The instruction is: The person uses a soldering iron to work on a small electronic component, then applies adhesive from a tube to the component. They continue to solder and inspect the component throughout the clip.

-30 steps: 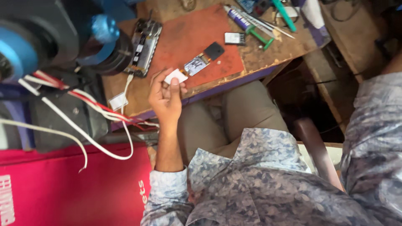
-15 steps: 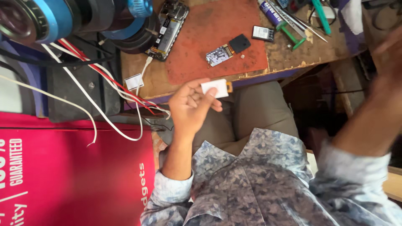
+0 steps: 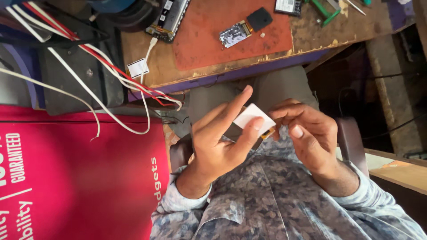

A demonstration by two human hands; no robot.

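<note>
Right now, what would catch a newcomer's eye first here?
Both hands, the left and the right, meet over the lap on a small white card pinched between the fingers. Above them lies a red mat with a circuit board on it, and to the left a big red sign.

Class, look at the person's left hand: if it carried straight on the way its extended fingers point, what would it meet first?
The left hand points up and right, so it would probably first meet the wooden workbench edge, then the rust-red mat. Depth is unclear; it might pass below the bench.
</note>
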